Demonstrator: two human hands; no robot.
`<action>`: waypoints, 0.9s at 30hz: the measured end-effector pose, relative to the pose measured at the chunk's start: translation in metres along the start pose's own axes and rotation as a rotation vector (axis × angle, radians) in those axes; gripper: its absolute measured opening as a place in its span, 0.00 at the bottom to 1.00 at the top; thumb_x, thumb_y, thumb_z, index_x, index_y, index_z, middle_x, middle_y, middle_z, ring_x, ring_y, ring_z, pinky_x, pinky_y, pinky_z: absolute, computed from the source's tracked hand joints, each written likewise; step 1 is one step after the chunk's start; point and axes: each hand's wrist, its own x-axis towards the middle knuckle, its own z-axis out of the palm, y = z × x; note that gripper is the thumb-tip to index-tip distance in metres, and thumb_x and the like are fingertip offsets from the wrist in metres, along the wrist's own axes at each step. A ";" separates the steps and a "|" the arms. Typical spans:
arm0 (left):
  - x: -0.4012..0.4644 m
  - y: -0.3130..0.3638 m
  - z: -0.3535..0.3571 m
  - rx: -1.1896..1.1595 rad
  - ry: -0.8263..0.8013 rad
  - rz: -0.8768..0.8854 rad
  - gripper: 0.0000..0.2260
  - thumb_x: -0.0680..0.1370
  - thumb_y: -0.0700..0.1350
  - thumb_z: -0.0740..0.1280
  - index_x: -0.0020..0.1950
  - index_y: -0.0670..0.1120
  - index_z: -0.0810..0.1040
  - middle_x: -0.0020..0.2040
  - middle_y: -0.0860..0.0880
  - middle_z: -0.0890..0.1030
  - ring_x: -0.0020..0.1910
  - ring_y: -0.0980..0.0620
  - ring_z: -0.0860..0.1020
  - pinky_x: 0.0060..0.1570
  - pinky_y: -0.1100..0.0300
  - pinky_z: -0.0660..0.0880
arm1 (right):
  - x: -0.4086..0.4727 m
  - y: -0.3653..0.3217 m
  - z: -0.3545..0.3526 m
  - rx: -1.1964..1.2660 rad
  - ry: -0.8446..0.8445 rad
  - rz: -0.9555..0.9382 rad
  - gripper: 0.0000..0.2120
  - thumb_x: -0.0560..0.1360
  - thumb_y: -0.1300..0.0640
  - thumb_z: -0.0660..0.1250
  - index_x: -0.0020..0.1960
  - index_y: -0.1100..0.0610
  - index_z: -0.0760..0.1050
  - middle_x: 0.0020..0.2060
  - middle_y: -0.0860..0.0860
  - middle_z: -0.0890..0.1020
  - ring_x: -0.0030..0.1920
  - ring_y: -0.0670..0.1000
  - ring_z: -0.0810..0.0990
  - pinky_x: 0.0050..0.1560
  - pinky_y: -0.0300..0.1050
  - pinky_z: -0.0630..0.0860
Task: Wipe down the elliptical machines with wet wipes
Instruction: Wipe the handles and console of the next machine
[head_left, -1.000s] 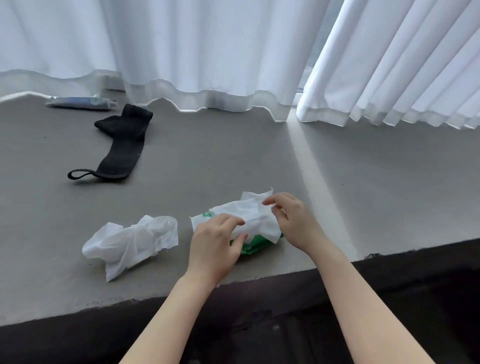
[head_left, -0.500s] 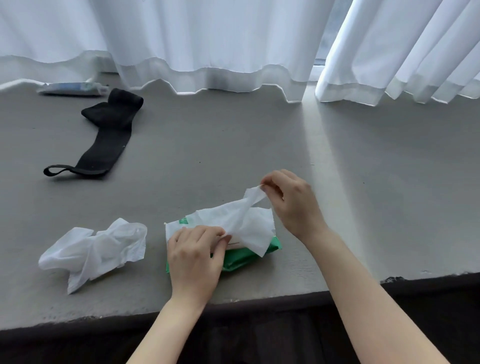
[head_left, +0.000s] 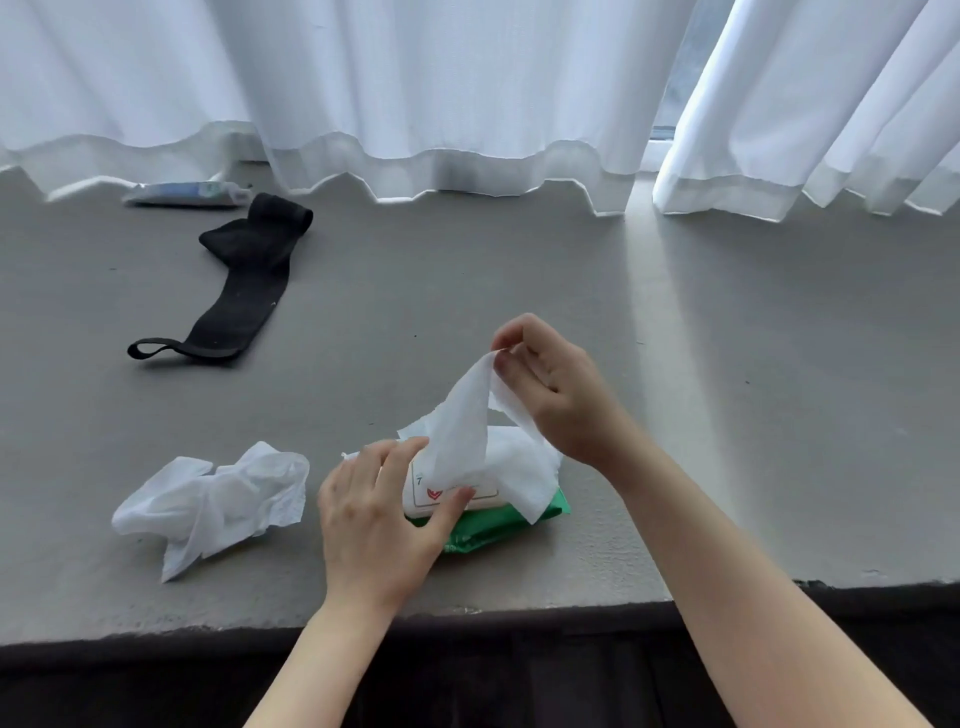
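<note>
A green pack of wet wipes (head_left: 493, 525) lies on the grey ledge (head_left: 467, 291) near its front edge. My left hand (head_left: 379, 525) holds the pack down, thumb and fingers around its white lid. My right hand (head_left: 556, 389) pinches the top corner of a white wet wipe (head_left: 462, 431) and holds it lifted above the pack; the wipe's lower end still sits at the pack's opening. A crumpled white wipe (head_left: 208, 504) lies on the ledge to the left of the pack. No elliptical machine is in view.
A black strap with a loop (head_left: 234, 291) lies at the back left of the ledge, with a small tube (head_left: 182, 195) behind it. White curtains (head_left: 467, 88) hang along the back. The ledge's front edge drops to a dark area below.
My right hand has risen and drawn the wipe farther up out of the pack. My left hand has stayed on the pack. The camera has shifted, so the ledge sits differently in view.
</note>
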 end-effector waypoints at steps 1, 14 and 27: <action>0.003 0.002 -0.002 -0.035 0.013 0.013 0.24 0.72 0.63 0.65 0.56 0.46 0.81 0.52 0.50 0.80 0.51 0.49 0.78 0.54 0.45 0.73 | -0.001 -0.005 0.002 0.031 0.002 0.014 0.02 0.77 0.57 0.60 0.46 0.52 0.70 0.34 0.41 0.72 0.35 0.41 0.70 0.39 0.32 0.67; 0.069 0.106 -0.062 -0.713 -0.209 0.308 0.26 0.73 0.56 0.72 0.67 0.59 0.64 0.53 0.64 0.80 0.53 0.62 0.78 0.49 0.72 0.70 | -0.055 -0.088 -0.044 0.293 0.499 0.131 0.06 0.81 0.61 0.58 0.47 0.54 0.71 0.33 0.49 0.74 0.35 0.48 0.72 0.38 0.41 0.71; -0.114 0.272 -0.048 -1.336 -1.593 0.562 0.09 0.81 0.38 0.65 0.43 0.46 0.81 0.39 0.52 0.82 0.38 0.59 0.78 0.37 0.69 0.73 | -0.338 -0.200 -0.054 -0.311 1.520 0.610 0.06 0.76 0.53 0.64 0.46 0.56 0.74 0.35 0.38 0.76 0.39 0.36 0.74 0.42 0.28 0.70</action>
